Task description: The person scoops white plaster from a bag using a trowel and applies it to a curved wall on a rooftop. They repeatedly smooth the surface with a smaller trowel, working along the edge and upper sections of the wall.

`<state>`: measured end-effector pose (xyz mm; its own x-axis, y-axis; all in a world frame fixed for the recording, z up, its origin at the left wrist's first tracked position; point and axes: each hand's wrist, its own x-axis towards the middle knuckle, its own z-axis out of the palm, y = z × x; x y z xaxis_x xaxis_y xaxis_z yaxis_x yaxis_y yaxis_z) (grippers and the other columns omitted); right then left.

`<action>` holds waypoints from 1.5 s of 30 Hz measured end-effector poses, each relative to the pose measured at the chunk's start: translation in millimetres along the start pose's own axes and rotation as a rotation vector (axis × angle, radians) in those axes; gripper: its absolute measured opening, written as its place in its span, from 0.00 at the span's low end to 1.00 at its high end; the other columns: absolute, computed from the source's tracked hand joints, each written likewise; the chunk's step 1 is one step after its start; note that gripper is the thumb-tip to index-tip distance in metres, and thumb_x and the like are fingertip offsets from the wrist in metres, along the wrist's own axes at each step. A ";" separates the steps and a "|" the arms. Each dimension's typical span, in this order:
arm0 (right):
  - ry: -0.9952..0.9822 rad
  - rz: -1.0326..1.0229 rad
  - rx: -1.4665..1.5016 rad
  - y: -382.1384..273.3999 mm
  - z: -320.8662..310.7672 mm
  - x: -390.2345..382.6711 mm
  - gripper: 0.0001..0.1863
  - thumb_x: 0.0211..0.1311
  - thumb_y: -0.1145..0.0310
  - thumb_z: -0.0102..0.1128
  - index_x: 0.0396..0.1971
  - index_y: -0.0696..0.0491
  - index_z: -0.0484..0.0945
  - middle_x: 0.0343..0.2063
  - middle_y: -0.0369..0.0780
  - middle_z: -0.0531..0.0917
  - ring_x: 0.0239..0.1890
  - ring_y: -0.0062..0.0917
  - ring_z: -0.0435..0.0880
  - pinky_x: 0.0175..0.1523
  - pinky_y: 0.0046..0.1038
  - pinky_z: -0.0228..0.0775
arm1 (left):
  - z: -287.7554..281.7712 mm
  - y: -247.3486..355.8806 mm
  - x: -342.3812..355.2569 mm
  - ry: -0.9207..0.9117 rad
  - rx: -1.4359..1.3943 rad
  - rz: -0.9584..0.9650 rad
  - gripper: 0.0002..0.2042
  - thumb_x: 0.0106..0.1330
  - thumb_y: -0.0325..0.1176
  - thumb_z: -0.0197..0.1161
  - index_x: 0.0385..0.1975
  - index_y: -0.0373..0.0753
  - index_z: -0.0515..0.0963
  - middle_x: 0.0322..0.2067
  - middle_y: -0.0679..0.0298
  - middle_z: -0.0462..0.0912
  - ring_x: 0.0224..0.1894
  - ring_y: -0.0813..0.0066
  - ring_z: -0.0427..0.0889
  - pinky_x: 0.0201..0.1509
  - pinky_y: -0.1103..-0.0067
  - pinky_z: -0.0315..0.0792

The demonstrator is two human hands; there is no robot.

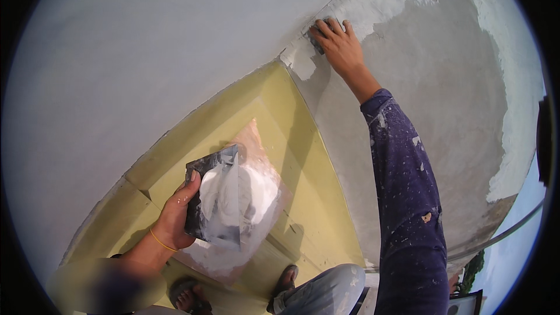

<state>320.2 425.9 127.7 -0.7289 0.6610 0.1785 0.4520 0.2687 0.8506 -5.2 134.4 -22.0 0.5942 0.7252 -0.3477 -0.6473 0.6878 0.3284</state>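
Note:
My left hand grips the dark edge of a broad putty knife, its thumb lying over the top. A mound of white putty is heaped on that metal blade. Stretched up to the far right, my right hand has its fingers bent over a small dark scraper. That scraper is against the grey wall, close to the corner seam; the hand partly covers it. Fresh whitish putty coats the wall beside and above my fingers.
A smooth pale wall rises on the left. Between the walls runs a yellow ledge, where a pinkish-brown sheet bears more white material. My sandalled feet are below. A cable crosses at the lower right.

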 end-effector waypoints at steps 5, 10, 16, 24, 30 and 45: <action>-0.137 0.000 -0.096 2.0 -14.0 -29.4 0.25 0.61 0.74 0.55 0.59 0.44 0.76 0.57 0.31 0.73 0.63 0.25 0.68 0.71 0.44 0.53 | -3.1 -1.3 -1.0 0.072 0.004 -0.011 0.27 0.75 0.55 0.51 0.64 0.44 0.69 0.57 0.64 0.79 0.57 0.67 0.79 0.63 0.65 0.73; -0.190 0.022 -0.022 2.3 -24.0 -94.5 0.28 0.61 0.73 0.56 0.63 0.42 0.73 0.60 0.30 0.71 0.64 0.25 0.67 0.71 0.44 0.54 | -6.6 0.4 -2.6 0.128 0.012 -0.014 0.26 0.74 0.56 0.52 0.62 0.44 0.71 0.55 0.65 0.80 0.55 0.69 0.81 0.61 0.66 0.74; -0.078 -0.064 0.046 -22.4 0.6 -78.0 0.26 0.67 0.66 0.51 0.66 0.43 0.70 0.63 0.32 0.69 0.67 0.27 0.64 0.71 0.44 0.55 | -5.1 0.1 0.6 0.143 0.031 -0.041 0.26 0.74 0.56 0.53 0.62 0.44 0.72 0.54 0.66 0.81 0.54 0.69 0.81 0.61 0.67 0.74; -0.104 -0.103 -0.098 -47.1 28.8 -13.2 0.28 0.67 0.66 0.53 0.67 0.40 0.69 0.65 0.30 0.67 0.69 0.26 0.61 0.74 0.44 0.51 | -5.7 -2.6 -0.1 0.151 0.009 -0.025 0.26 0.74 0.56 0.53 0.62 0.45 0.71 0.55 0.67 0.80 0.54 0.70 0.81 0.61 0.67 0.74; -0.128 -0.086 -0.091 -40.9 32.7 -12.6 0.29 0.66 0.65 0.54 0.68 0.39 0.67 0.65 0.30 0.67 0.69 0.27 0.62 0.73 0.44 0.51 | -8.8 -0.4 -1.6 0.168 0.013 -0.067 0.26 0.73 0.56 0.53 0.63 0.46 0.71 0.55 0.67 0.80 0.56 0.69 0.80 0.62 0.65 0.73; -0.250 -0.112 -0.236 -34.2 -4.3 -101.8 0.24 0.66 0.61 0.54 0.61 0.46 0.72 0.59 0.35 0.70 0.67 0.28 0.62 0.74 0.42 0.48 | -21.7 -10.0 9.1 0.193 0.065 0.066 0.21 0.76 0.48 0.53 0.60 0.42 0.74 0.51 0.66 0.83 0.50 0.72 0.83 0.57 0.71 0.76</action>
<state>376.8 346.4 82.6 -0.6059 0.7952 -0.0233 0.2245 0.1990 0.9539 -3.6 133.5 -47.5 0.4450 0.7540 -0.4831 -0.6458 0.6440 0.4102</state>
